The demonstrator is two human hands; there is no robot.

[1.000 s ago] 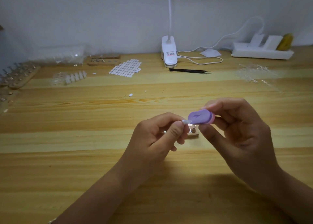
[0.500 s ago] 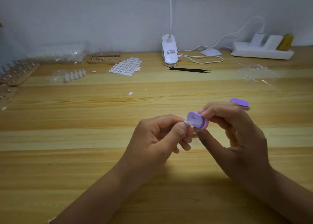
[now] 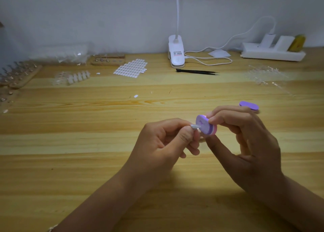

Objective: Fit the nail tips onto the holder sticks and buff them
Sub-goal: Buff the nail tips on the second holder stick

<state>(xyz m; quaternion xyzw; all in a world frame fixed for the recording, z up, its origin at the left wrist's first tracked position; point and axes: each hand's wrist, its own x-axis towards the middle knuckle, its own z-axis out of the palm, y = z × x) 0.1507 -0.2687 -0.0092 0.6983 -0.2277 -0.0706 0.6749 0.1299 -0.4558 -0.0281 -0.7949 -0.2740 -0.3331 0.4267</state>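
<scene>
A pale wooden bench [image 3: 70, 161] runs back to a grey-white wall [image 3: 87, 12]. At the back edge stands a white clip lamp [image 3: 176, 56], its thin neck rising out of view, with a white cable [image 3: 208, 60] looped beside it toward a white power strip [image 3: 273, 54] at the far right. Black tweezers [image 3: 197, 71] lie just before the lamp, a sheet of white oval stickers [image 3: 130, 68] to their left

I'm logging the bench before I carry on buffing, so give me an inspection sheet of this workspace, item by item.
Surface: wooden table, stray white bits near its middle.
Job's things: nail tip against purple buffer; second buffer lying beyond the right hand; holder racks far left.
Clutter: black tweezers, sticker sheet, clear bag at the back.
Hands: left hand pinches the nail tip; right hand grips the buffer.
Cables: white cable looped between clip lamp and power strip.
Surroundings: plain wall.
</scene>
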